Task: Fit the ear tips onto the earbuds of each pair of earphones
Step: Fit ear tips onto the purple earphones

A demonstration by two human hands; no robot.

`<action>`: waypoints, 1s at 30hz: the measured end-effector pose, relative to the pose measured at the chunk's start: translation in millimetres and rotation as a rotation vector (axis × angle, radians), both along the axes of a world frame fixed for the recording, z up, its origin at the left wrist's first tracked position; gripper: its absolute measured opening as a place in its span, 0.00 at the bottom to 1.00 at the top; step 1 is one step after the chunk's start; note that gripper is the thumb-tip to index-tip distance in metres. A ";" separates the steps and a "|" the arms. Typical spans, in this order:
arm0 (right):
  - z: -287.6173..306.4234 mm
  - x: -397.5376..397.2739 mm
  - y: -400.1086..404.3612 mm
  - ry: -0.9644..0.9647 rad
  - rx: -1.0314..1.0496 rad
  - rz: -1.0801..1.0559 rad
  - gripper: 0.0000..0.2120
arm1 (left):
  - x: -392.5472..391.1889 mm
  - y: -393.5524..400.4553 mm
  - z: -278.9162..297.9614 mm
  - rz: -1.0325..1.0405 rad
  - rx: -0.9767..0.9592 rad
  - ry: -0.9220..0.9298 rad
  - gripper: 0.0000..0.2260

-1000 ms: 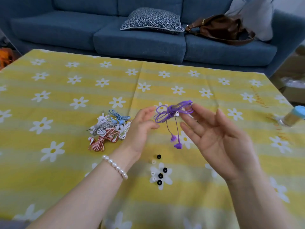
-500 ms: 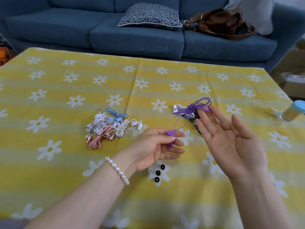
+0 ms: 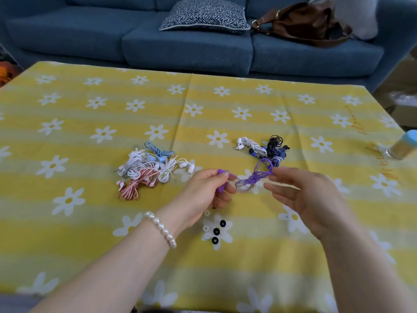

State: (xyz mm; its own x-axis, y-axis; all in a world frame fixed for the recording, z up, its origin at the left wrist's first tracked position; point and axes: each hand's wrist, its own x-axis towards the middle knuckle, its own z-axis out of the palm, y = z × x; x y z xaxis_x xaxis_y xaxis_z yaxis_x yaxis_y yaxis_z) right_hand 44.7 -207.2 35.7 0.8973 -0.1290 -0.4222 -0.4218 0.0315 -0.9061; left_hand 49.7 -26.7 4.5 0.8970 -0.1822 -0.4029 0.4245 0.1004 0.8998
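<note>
Yellow cloth printed with white daisies covers the table (image 3: 90, 222) below you. Nearest to you on it, between your forearms, lies a small cluster of loose ear tips (image 3: 214, 231), some black and some white. Just above them, your left hand (image 3: 200, 195), a pearl bracelet (image 3: 160, 228) at its wrist, pinches the earbuds of the purple earphones (image 3: 252, 178) between thumb and curled fingers. The bundled purple cord stretches right to your right hand (image 3: 304, 195), whose fingertips touch or lightly hold the far loop; the other fingers are fairly straight and spread, and how firm the hold is cannot be told. Farther left lies a pile of earphones (image 3: 150, 169) in white, light blue and red-and-white stripes. Beyond your right hand sits a second pile (image 3: 266, 149) in white, dark blue and black. At the right edge stands a blue-capped bottle (image 3: 404, 146). Past the table is a blue sofa (image 3: 180, 46) with a patterned cushion (image 3: 205, 15) and a brown bag (image 3: 302, 23).
</note>
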 end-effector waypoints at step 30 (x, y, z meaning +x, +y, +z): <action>4.0 -10.2 23.1 -0.376 -0.188 0.471 0.13 | -8.8 -7.9 9.1 -0.242 -0.405 0.163 0.10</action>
State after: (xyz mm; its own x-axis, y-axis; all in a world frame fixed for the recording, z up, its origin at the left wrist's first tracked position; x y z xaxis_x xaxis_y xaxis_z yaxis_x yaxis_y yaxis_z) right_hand 34.5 -184.2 39.7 0.9585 0.2749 -0.0751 -0.0030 -0.2538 -0.9672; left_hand 40.9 -34.6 13.6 0.7408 -0.5485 -0.3878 0.6107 0.3092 0.7290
